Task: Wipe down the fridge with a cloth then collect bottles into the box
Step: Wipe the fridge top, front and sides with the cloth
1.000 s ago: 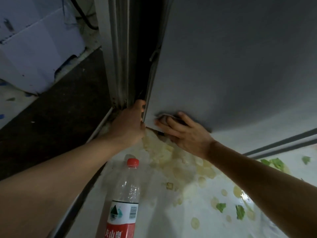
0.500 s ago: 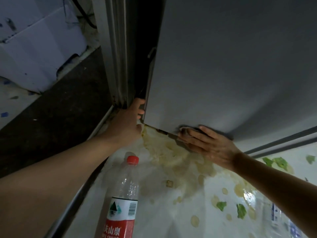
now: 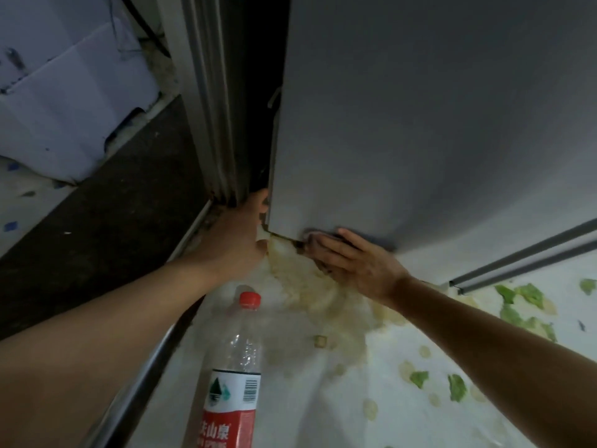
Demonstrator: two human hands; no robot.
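The grey fridge door fills the upper right. My left hand holds its lower left corner, fingers hidden behind the edge. My right hand presses a dark cloth with straight fingers against the door's bottom edge, just right of that corner. Only a small part of the cloth shows above my fingertips. A clear plastic bottle with a red cap and red label lies on the white floor below my hands.
A yellowish spill spreads under the door corner, with green leaf scraps to the right. A pale cardboard box stands at the upper left beyond a dark floor strip. Grey rails run along the right.
My right hand slid the cloth right along the door's bottom edge, then back left toward the corner. My left hand stayed on the corner.
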